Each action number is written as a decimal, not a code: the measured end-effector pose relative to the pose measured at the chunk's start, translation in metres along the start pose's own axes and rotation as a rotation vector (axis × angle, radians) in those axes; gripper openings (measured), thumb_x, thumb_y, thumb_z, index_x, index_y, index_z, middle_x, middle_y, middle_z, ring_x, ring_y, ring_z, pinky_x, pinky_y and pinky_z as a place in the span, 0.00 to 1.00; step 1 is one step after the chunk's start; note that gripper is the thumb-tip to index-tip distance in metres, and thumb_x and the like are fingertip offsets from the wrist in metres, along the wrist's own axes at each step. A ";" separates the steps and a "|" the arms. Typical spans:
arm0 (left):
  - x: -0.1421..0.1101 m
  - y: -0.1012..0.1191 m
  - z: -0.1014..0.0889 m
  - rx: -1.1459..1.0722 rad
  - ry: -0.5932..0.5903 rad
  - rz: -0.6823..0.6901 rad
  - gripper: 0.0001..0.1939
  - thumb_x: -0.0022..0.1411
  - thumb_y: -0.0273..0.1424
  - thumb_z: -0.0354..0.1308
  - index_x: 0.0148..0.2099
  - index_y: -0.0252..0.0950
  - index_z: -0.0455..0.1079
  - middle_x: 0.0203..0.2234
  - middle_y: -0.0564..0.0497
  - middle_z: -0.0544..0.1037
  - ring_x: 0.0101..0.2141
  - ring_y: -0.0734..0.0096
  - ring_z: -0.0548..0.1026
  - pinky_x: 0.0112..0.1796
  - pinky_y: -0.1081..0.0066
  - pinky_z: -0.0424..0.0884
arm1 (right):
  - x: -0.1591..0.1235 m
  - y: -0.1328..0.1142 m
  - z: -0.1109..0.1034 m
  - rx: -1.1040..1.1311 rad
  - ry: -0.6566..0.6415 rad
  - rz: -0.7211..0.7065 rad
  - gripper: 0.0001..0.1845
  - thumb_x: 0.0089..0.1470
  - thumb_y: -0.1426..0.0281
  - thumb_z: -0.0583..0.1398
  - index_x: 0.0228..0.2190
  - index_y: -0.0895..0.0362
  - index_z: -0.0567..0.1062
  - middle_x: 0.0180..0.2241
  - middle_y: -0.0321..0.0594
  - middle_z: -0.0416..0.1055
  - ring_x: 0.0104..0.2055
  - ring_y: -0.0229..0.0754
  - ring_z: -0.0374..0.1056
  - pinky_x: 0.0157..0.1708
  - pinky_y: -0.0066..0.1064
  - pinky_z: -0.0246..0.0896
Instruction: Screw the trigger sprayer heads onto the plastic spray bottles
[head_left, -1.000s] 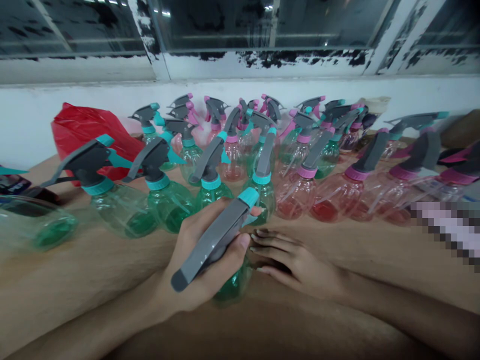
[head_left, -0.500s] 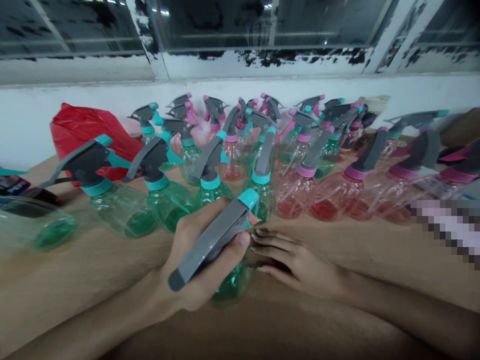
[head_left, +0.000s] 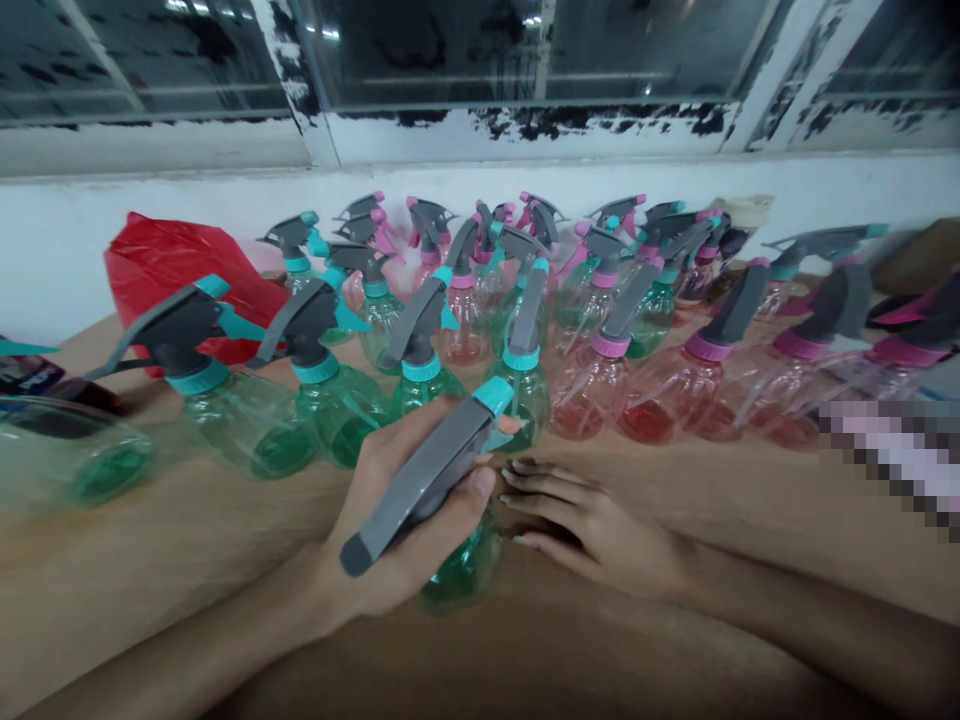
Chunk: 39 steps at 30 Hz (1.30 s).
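Left hand (head_left: pixel 377 472) is closed round the neck of a green trigger spray bottle (head_left: pixel 459 580), just under the grey sprayer head (head_left: pixel 431 465). Thumb is on the near side, a fingertip shows by the teal trigger (head_left: pixel 496 438); can't tell if the trigger is squeezed. Bottle is front and centre, just above or on the wooden table (head_left: pixel 247 575); base contact unclear. My read: neck grip for control, keeps a finger within trigger reach.

Right hand (head_left: pixel 600 520) is empty, palm down, fingers a bit apart, tips just beside the held bottle. Contact not clear. Probably parked there as a steady.

Front row looks colour-grouped: teal-collared green bottles (head_left: pixel 346 405) left, pink-collared bottles (head_left: pixel 670 400) right. Bottles behind are mixed, packed toward the wall (head_left: pixel 67 240). Red plastic bag (head_left: pixel 184 262) back left.
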<state>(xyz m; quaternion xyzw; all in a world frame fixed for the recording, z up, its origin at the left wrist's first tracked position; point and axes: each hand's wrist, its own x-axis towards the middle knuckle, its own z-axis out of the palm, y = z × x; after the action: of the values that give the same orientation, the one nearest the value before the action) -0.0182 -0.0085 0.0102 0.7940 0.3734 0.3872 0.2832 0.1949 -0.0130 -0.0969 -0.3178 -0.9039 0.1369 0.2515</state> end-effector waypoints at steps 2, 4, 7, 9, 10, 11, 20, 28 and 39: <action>-0.001 0.000 0.001 0.024 0.013 -0.016 0.07 0.57 0.31 0.53 0.38 0.44 0.68 0.27 0.53 0.72 0.28 0.64 0.73 0.31 0.65 0.70 | 0.000 0.000 0.000 -0.001 -0.007 0.000 0.19 0.60 0.65 0.55 0.51 0.56 0.68 0.54 0.43 0.67 0.61 0.43 0.56 0.58 0.41 0.56; -0.002 0.000 0.002 0.060 0.025 -0.035 0.06 0.58 0.32 0.52 0.38 0.44 0.69 0.27 0.53 0.73 0.29 0.64 0.73 0.31 0.65 0.71 | 0.000 0.001 0.000 -0.003 -0.003 -0.005 0.19 0.60 0.65 0.55 0.51 0.56 0.68 0.54 0.43 0.67 0.61 0.44 0.56 0.58 0.42 0.56; -0.003 0.001 0.003 0.080 0.046 -0.035 0.09 0.58 0.32 0.52 0.42 0.44 0.69 0.28 0.53 0.73 0.31 0.64 0.74 0.31 0.66 0.71 | 0.000 0.001 0.000 -0.002 0.012 -0.018 0.19 0.60 0.65 0.55 0.52 0.56 0.68 0.54 0.43 0.67 0.61 0.44 0.56 0.58 0.42 0.57; -0.003 0.001 0.003 0.087 0.049 -0.034 0.11 0.58 0.32 0.52 0.44 0.44 0.68 0.27 0.53 0.73 0.30 0.65 0.74 0.30 0.67 0.71 | 0.000 0.001 0.000 -0.003 0.012 -0.017 0.19 0.60 0.65 0.55 0.52 0.56 0.68 0.54 0.43 0.67 0.61 0.44 0.56 0.58 0.42 0.57; -0.003 0.001 0.003 0.087 0.050 -0.034 0.12 0.58 0.32 0.52 0.44 0.44 0.68 0.27 0.53 0.73 0.29 0.65 0.74 0.30 0.67 0.72 | 0.000 0.001 0.000 -0.004 0.009 -0.013 0.19 0.60 0.65 0.55 0.52 0.56 0.68 0.54 0.43 0.67 0.61 0.44 0.56 0.58 0.42 0.57; -0.003 0.001 0.003 0.084 0.050 -0.033 0.12 0.58 0.32 0.52 0.45 0.44 0.68 0.28 0.53 0.74 0.29 0.65 0.74 0.31 0.67 0.72 | 0.000 0.000 0.000 -0.006 0.006 -0.008 0.19 0.60 0.65 0.55 0.52 0.56 0.68 0.54 0.43 0.67 0.61 0.44 0.56 0.58 0.42 0.57; -0.001 0.000 0.002 0.065 0.038 -0.011 0.13 0.57 0.31 0.52 0.45 0.44 0.69 0.28 0.54 0.73 0.28 0.67 0.74 0.30 0.67 0.70 | 0.000 0.000 -0.001 -0.004 -0.014 0.002 0.19 0.60 0.65 0.55 0.51 0.56 0.68 0.54 0.43 0.67 0.61 0.43 0.56 0.59 0.42 0.56; -0.003 -0.002 0.003 0.067 0.029 -0.044 0.13 0.58 0.32 0.52 0.47 0.44 0.67 0.26 0.54 0.72 0.30 0.65 0.74 0.33 0.66 0.71 | 0.000 0.000 -0.001 -0.015 -0.011 -0.001 0.19 0.60 0.65 0.55 0.51 0.57 0.69 0.54 0.44 0.67 0.61 0.42 0.55 0.59 0.40 0.55; -0.001 -0.001 -0.001 0.038 0.002 -0.058 0.09 0.56 0.31 0.53 0.41 0.44 0.67 0.22 0.55 0.70 0.23 0.65 0.69 0.28 0.64 0.69 | 0.000 -0.001 -0.001 -0.010 -0.018 0.015 0.19 0.60 0.64 0.54 0.51 0.57 0.69 0.54 0.42 0.67 0.60 0.42 0.56 0.59 0.40 0.55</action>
<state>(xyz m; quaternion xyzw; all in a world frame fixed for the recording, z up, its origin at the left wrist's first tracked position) -0.0195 -0.0089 0.0094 0.7876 0.4039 0.3726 0.2790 0.1951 -0.0133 -0.0959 -0.3246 -0.9044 0.1371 0.2405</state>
